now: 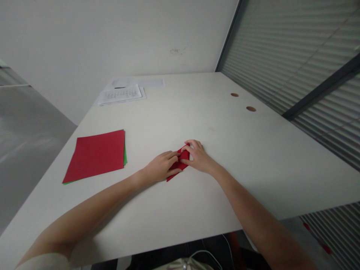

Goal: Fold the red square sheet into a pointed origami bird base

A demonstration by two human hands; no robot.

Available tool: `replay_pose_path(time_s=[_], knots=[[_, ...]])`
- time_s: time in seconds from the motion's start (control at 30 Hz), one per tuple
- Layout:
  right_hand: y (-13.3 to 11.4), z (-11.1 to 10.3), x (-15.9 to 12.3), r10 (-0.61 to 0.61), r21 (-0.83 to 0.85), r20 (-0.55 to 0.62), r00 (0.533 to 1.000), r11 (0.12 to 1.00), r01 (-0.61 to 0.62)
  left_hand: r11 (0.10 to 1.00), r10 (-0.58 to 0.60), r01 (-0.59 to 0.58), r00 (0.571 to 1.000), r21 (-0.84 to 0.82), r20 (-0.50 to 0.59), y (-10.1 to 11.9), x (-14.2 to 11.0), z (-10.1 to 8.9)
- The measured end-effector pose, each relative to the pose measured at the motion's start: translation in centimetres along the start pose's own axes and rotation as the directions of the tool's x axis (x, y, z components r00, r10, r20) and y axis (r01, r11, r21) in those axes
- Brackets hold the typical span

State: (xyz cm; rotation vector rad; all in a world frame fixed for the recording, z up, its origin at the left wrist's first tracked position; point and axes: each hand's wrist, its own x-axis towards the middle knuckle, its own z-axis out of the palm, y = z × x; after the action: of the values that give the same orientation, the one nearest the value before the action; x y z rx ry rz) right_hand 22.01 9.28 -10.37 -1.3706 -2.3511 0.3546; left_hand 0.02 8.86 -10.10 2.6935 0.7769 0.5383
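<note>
A small folded piece of red paper (184, 155) lies slantwise on the white table, between my two hands. My left hand (161, 166) rests across its left part, fingers closed over the paper and pressing it to the tabletop. At its right end, my right hand (198, 156) grips the edge between thumb and fingers. The fingers cover part of the paper, so its full folded shape is hidden.
A stack of red sheets (97, 155) with green ones under it lies at the left. Printed papers (120, 94) sit at the table's far left. Two round holes (251, 108) pierce the white table (213, 202) near the blinds (281, 48) on the right.
</note>
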Motion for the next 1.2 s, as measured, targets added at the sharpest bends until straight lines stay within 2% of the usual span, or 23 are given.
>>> replay_pose_path(time_s=[0.1,0.2,0.27,0.33,0.47,0.53,0.7,0.83,0.97,1.2], knots=[[0.3,-0.5,0.0,0.0,0.047,-0.012,1.0,0.999,0.0,1.0,0.026,-0.025,0.999,-0.016,0.042,0.0,0.0,-0.6],[1.2,-1.3,0.0,0.011,0.102,-0.031,0.999,0.995,-0.007,0.994,0.104,-0.098,0.985,-0.054,0.14,-0.5,0.1,-2.3],[1.9,-1.7,0.0,0.026,0.129,-0.024,0.999,0.991,-0.023,0.988,0.153,-0.149,0.971,-0.035,0.186,-0.6,0.2,-3.2],[2.4,-2.0,0.0,0.044,0.155,0.005,0.999,0.987,-0.044,0.99,0.13,-0.139,0.973,0.032,0.189,-0.2,0.3,-3.4],[2.6,-2.2,-0.1,0.092,0.202,0.076,0.993,0.974,-0.106,0.978,-0.078,0.057,0.992,0.2,0.096,1.8,0.6,-1.9],[2.4,-2.2,-0.2,0.1,0.229,0.111,0.989,0.966,-0.123,0.973,-0.139,0.131,0.99,0.188,0.027,2.7,0.7,-0.9],[1.8,-2.4,-0.3,0.095,0.219,0.166,0.982,0.967,-0.131,0.982,-0.094,0.094,0.996,0.163,-0.006,2.7,0.5,0.9],[1.5,-2.4,-0.1,0.161,0.158,0.169,0.972,0.969,-0.188,0.976,-0.125,0.123,0.992,0.182,-0.001,1.8,0.2,1.8],[1.2,-1.9,0.4,0.238,0.198,0.173,0.956,0.942,-0.27,0.974,-0.149,0.142,0.988,0.175,0.028,1.5,0.2,2.3],[1.1,-0.6,0.2,0.387,0.173,0.064,0.92,0.903,-0.392,0.958,-0.224,0.215,0.974,0.188,0.025,1.8,0.5,2.4]])
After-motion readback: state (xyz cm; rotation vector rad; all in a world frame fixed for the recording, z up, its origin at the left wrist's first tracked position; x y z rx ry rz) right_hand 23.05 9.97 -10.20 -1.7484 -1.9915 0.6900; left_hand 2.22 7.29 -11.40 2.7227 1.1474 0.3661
